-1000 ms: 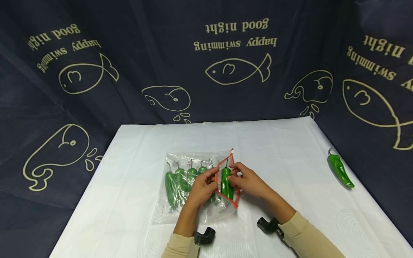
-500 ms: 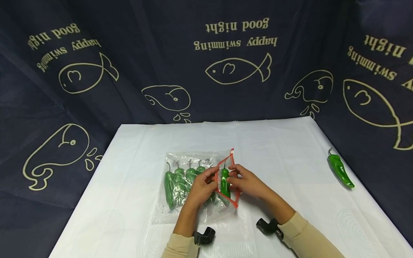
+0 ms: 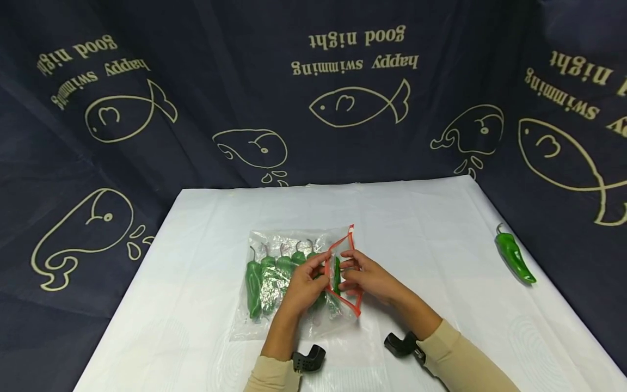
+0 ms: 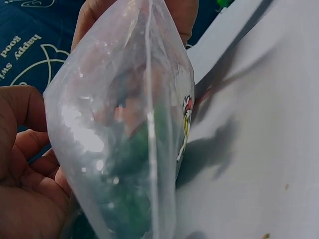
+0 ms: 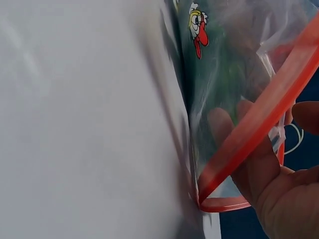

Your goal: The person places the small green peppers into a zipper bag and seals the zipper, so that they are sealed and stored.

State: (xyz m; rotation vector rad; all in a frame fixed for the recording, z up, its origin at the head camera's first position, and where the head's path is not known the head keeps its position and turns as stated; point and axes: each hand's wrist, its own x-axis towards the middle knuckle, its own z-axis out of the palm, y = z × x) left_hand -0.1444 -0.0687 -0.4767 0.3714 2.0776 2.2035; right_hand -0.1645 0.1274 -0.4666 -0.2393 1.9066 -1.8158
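A clear zip bag (image 3: 264, 326) with a red zip edge lies on the white table, several green peppers (image 3: 253, 288) inside it. My left hand (image 3: 305, 283) pinches the red edge near the middle of the bag's mouth, holding it apart. Inside that mouth, a green pepper (image 3: 337, 275) shows only as a narrow strip between the two hands. My right hand (image 3: 367, 277) reaches into the opening, its extended fingers (image 5: 220, 127) behind the red strip (image 5: 259, 114) and right at that pepper. In the left wrist view, the bag's plastic (image 4: 109, 129) bulges beside the left hand.
One more green pepper (image 3: 514, 256) lies alone near the right edge of the white table (image 3: 416, 218). A dark blue curtain (image 3: 196, 71) with fish and whale drawings hangs behind and beside it. Black wrist cameras (image 3: 309, 359) sit on both forearms.
The pepper in the mouth has moved left, deeper into the bag, and the right fingers have followed it inside. The left hand keeps its hold on the red edge.
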